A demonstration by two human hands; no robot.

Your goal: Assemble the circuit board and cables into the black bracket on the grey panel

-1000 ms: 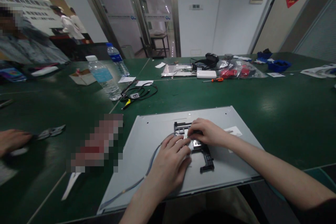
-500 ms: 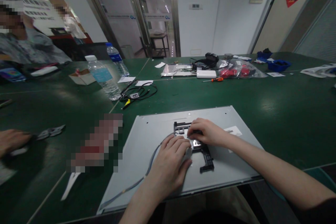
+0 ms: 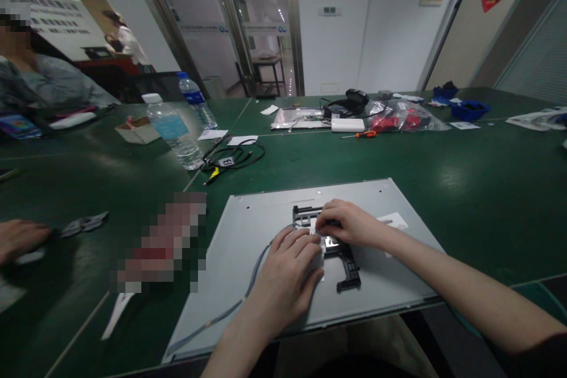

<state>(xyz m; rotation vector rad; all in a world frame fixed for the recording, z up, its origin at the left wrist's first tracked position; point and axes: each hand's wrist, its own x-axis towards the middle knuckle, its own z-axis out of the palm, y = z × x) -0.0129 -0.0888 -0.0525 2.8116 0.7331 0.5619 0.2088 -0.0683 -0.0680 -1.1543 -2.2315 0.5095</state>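
A flat light-grey panel (image 3: 376,283), like the back of a screen, lies on the table in front of me. On it sits a black plastic bracket frame (image 3: 351,269) with a shiny metal part in its middle. A grey cable (image 3: 256,269) curves from the panel's near left corner to the bracket. My left hand (image 3: 290,266) is bent over the cable's end, fingers together and thumb lower; a pale, shiny bit shows beneath them. My right hand (image 3: 348,222) is closed in a pinch at the bracket, its fingertips beside the left ones. What either hand grips is hidden.
Left of the panel lie a pixelated item (image 3: 163,242) and another person's hand (image 3: 22,239). Two water bottles (image 3: 172,130), a black cable (image 3: 239,159) and a small box (image 3: 139,130) stand or lie beyond. Farther back are an orange screwdriver (image 3: 365,134) and plastic bags (image 3: 407,117).
Both my hands stay nearly in place, with only a slight shift of the left fingers. In the background, a person at the left has moved a little.
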